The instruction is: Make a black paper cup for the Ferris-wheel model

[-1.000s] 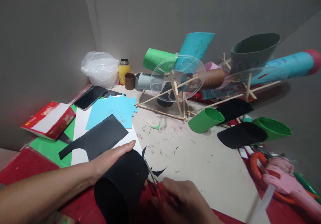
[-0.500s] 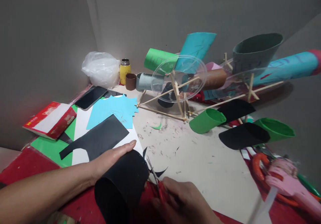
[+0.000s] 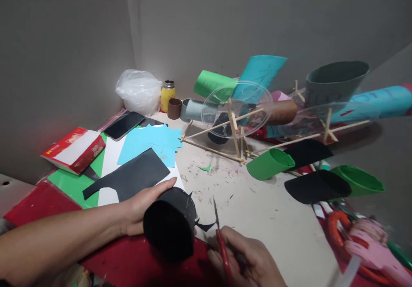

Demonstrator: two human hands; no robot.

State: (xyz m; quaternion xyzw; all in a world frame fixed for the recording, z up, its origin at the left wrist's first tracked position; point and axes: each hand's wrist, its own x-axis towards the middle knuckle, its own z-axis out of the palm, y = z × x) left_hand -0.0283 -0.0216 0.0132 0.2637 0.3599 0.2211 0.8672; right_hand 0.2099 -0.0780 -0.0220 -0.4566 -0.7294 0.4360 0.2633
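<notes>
My left hand (image 3: 141, 207) is wrapped round a black foam-sheet tube (image 3: 183, 205), whose dark open end faces me. In my right hand (image 3: 244, 257) is a pair of red-handled scissors (image 3: 220, 240); the blades point up and away from me, apart from the tube. A thin curved black scrap (image 3: 206, 226) lies on the table just beyond the tube. Behind my left hand a grey foam piece with a curved cutout (image 3: 135, 173) rests on white paper. Part of my right hand's fingers is hidden behind the scissor handles.
Further back stands a wheel of clear discs (image 3: 238, 109) with coloured tubes on a wooden-stick frame. Green tubes (image 3: 268, 164) and black ones lie right of centre. A pink glue gun (image 3: 373, 246) sits at the right. Left are a phone (image 3: 125, 125), a red box (image 3: 75, 149) and blue foam (image 3: 149, 143).
The black tube has turned so its open end faces me more, and shifted right. The scissors have moved right, away from the tube's edge. The view has tilted slightly.
</notes>
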